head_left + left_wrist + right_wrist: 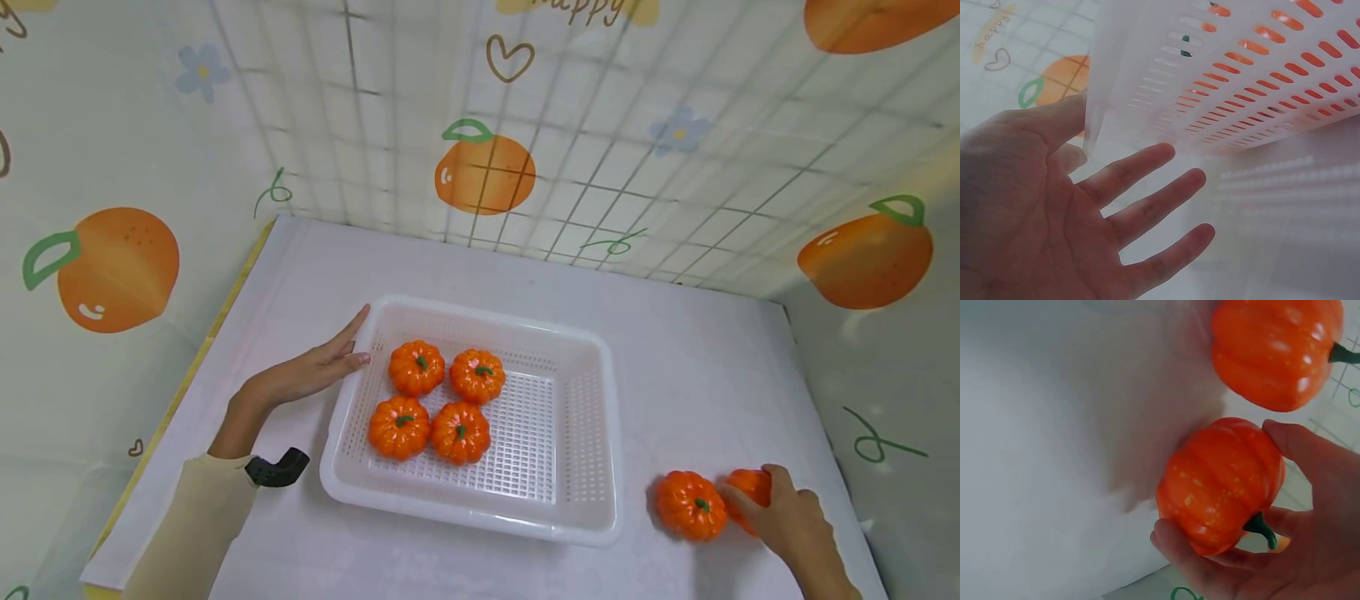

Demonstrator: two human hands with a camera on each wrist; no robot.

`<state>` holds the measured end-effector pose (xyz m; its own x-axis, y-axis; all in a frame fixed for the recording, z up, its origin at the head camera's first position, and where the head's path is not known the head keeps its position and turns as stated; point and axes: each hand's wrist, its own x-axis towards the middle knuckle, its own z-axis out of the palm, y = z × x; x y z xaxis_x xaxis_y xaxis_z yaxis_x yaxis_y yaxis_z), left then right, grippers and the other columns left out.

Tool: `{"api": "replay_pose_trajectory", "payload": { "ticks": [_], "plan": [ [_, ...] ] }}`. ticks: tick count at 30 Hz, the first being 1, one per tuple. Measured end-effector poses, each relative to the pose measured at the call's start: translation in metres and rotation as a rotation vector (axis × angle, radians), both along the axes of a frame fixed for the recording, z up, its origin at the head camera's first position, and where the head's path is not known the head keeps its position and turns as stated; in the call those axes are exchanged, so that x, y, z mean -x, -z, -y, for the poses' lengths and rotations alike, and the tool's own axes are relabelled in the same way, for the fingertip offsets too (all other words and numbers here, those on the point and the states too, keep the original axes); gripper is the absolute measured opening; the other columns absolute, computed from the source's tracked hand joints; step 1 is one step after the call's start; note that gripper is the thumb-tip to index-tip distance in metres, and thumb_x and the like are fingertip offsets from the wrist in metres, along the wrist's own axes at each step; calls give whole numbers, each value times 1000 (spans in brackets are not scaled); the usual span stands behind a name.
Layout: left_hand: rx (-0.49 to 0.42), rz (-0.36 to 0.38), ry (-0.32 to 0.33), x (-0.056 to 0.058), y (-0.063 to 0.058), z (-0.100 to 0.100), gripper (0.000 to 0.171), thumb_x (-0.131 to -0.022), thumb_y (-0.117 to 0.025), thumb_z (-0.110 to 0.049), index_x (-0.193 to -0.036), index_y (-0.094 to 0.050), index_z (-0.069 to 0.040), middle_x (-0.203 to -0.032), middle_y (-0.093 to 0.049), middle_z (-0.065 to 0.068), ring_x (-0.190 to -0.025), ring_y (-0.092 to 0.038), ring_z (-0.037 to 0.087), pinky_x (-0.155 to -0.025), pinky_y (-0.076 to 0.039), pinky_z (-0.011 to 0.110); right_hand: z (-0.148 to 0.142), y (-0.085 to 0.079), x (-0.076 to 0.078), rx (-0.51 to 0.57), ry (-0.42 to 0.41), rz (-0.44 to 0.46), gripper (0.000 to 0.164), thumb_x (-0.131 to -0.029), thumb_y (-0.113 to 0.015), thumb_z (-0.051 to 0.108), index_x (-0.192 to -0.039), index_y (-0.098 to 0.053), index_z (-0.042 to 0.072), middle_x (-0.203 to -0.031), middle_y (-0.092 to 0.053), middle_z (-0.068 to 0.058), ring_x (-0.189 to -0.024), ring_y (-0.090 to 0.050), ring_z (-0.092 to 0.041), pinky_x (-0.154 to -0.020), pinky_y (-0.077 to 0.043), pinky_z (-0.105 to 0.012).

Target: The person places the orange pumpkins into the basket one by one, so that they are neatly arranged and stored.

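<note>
My right hand (798, 512) grips an orange toy pumpkin (1219, 484) with a green stem, thumb on one side and fingers on the other. Another pumpkin (692, 506) sits just left of it on the table, right of the basket. A white perforated plastic basket (525, 521) stands mid-table. Several similar pumpkins (461, 433) are grouped in its left half, stems up. At the basket's left rim rests my left hand (311, 372). In the left wrist view, fingers (1154, 209) of that hand stretch out, spread, beneath the basket's slotted side.
A white cloth (697, 358) covers the table, with a yellow edge (180, 392) showing at left. Curtain walls (592, 150) printed with oranges and a grid rise behind and at both sides. A black wrist strap (277, 468) is on the left arm.
</note>
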<state>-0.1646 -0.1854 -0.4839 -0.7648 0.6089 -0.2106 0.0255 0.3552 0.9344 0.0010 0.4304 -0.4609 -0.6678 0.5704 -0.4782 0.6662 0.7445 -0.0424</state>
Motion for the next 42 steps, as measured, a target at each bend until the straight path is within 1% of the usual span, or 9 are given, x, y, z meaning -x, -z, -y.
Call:
{"api": "replay_pose_trajectory", "payload": {
  "ticks": [3, 11, 17, 22, 26, 30, 34, 42],
  "plan": [
    [3, 0, -5, 0, 0, 0, 78, -106, -46, -38, -159, 10, -32, -166, 9, 0, -151, 4, 27, -117, -7, 61, -1, -2, 2, -1, -1, -20, 98, -88, -66, 60, -141, -23, -10, -117, -34, -39, -99, -44, -51, -81, -53, -61],
    [4, -10, -1, 0, 0, 0, 76, -106, -45, -37, -159, 10, -33, -166, 8, 0, -152, 3, 27, -116, -7, 62, -1, -10, 11, -7, -69, -73, 89, -90, -68, 48, -140, -24, -10, -115, -35, -40, -97, -45, -51, -80, -53, -61],
    [10, -8, -5, -1, 0, 0, 76, -106, -45, -38, -159, 9, -34, -166, 9, 0, -152, 2, 28, -116, -7, 62, 3, -19, 17, -10, -92, -111, 90, -91, -68, 48, -143, -24, -10, -116, -33, -41, -97, -44, -53, -79, -53, -62],
    [5, -1, -5, 0, 0, 0, 76, -106, -45, -38, -159, 9, -35, -166, 9, -1, -152, 3, 27, -117, -6, 61, 9, -30, 23, -2, -126, -147, 92, -91, -67, 51, -145, -22, -10, -118, -31, -42, -98, -44, -54, -77, -54, -62],
    [2, -4, 1, 0, 0, 1, 75, -106, -45, -37, -159, 10, -36, -166, 9, -1, -151, 3, 27, -117, -6, 61, 16, -40, 29, 5, -166, -190, 93, -91, -66, 51, -146, -21, -9, -120, -29, -43, -98, -43, -54, -76, -54, -62],
    [2, -9, 6, 0, 0, 1, 75, -106, -45, -37, -159, 10, -36, -166, 10, 0, -151, 3, 28, -117, -6, 61, 22, -50, 34, 1, -222, -262, 89, -92, -66, 46, -146, -22, -10, -120, -30, -43, -98, -43, -54, -75, -54, -62],
    [-2, -7, 6, 0, 0, 1, 76, -106, -45, -37, -159, 10, -35, -166, 9, 0, -151, 2, 28, -117, -7, 62, 28, -58, 40, -15, -281, -323, 85, -94, -64, 45, -145, -24, -10, -118, -32, -43, -96, -42, -54, -73, -55, -62],
    [-10, 2, 2, -1, 0, 1, 76, -106, -45, -37, -158, 10, -36, -166, 8, 0, -152, 0, 30, -116, -9, 63, 43, -69, 48, 12, -338, -376, 86, -96, -62, 47, -150, -22, -7, -125, -28, -44, -96, -41, -55, -68, -55, -61]
  ]
}}
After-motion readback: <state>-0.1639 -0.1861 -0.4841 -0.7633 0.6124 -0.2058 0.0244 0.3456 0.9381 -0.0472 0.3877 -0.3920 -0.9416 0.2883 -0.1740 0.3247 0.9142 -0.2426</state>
